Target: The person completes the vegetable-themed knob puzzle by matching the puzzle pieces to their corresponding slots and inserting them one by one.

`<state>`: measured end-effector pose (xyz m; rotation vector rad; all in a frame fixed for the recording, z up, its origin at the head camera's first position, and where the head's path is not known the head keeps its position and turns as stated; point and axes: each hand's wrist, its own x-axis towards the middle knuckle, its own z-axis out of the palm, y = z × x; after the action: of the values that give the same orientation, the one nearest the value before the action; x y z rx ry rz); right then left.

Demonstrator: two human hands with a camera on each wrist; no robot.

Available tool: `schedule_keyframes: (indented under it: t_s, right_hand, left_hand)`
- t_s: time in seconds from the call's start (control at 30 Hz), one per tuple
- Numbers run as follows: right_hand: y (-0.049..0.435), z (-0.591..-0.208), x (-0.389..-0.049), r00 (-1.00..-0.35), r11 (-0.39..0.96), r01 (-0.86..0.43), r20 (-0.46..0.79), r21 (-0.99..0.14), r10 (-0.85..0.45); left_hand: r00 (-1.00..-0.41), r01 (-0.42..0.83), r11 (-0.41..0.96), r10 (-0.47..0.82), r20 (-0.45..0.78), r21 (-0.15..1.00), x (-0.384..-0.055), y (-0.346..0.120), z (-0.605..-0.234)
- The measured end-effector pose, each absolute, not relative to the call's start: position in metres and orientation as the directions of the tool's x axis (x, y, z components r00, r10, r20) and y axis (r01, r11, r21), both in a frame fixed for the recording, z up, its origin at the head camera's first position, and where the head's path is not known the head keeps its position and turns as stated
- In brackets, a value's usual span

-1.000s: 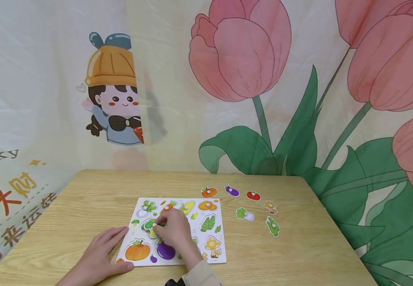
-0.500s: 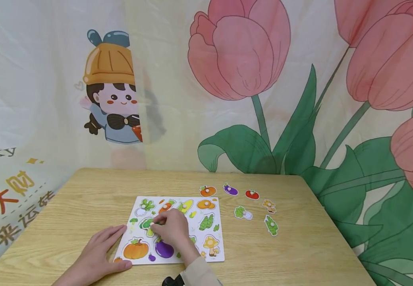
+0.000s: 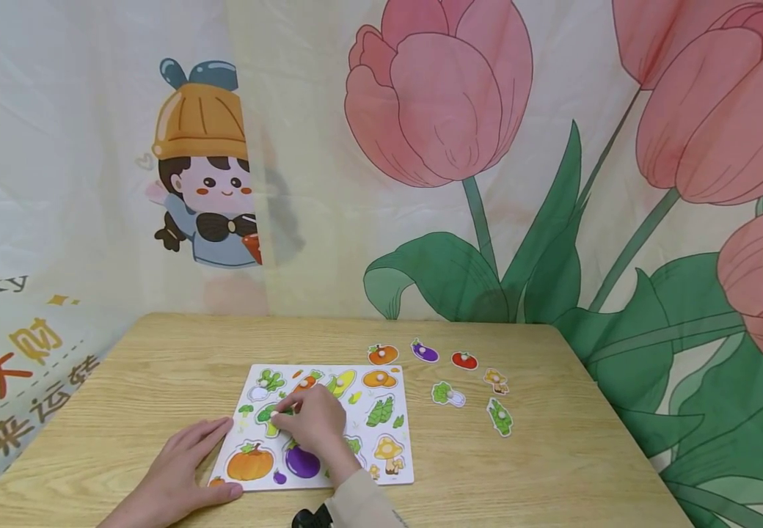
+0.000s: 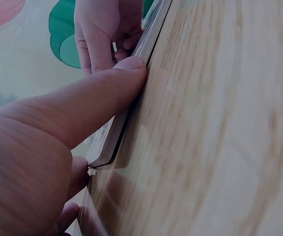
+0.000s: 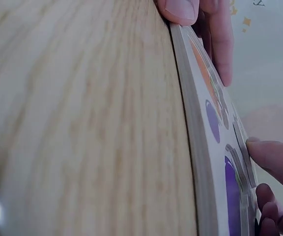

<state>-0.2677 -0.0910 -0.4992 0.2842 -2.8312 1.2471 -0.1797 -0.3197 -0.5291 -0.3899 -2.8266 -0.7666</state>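
On the table lies a white vegetable puzzle board point(image 3: 408, 462) with printed recesses. My right hand point(image 3: 318, 422) reaches over its middle and pinches the small knob of a broccoli puzzle piece point(image 3: 265, 413), which sits at the broccoli picture; the fingers partly cover it. My left hand point(image 3: 180, 466) rests at the board's near left corner with fingers fairly straight, thumb on the near edge. In the left wrist view that thumb point(image 4: 107, 91) presses the board's edge. Carrot point(image 3: 305, 383) and corn point(image 3: 342, 383) pictures lie behind my right hand, partly covered.
Loose knobbed pieces lie right of and behind the board: pumpkin point(image 3: 383, 355), eggplant point(image 3: 425, 350), tomato point(image 3: 464, 361), mushroom point(image 3: 497, 380), bok choy point(image 3: 447, 394) and pea pod point(image 3: 500, 417). Behind the wooden table point(image 3: 520, 477) hangs a printed tulip curtain point(image 3: 447, 110).
The broccoli piece, slightly raised and offset a second ago, now lies flatter at its picture. My right hand has shifted slightly left, still pinching the knob. The left hand stays at the corner.
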Motion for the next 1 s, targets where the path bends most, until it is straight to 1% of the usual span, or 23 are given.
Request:
schedule_keyframes:
  t_s: [0.53,1.0]
  right_hand:
    - [-0.0945,-0.4964,-0.2649,-0.988,0.678,-0.156,0.099,-0.719,-0.122]
    - [-0.0944,-0.4910,-0.2636,-0.989,0.683,-0.149,0.095,-0.715,-0.117]
  left_hand:
    - [-0.956,0.280,0.836,0.197,0.219,0.472,-0.1784,-0.3179,-0.5264]
    - [-0.946,0.303,0.831,0.206,0.249,0.466,-0.1780,-0.3185,-0.5273]
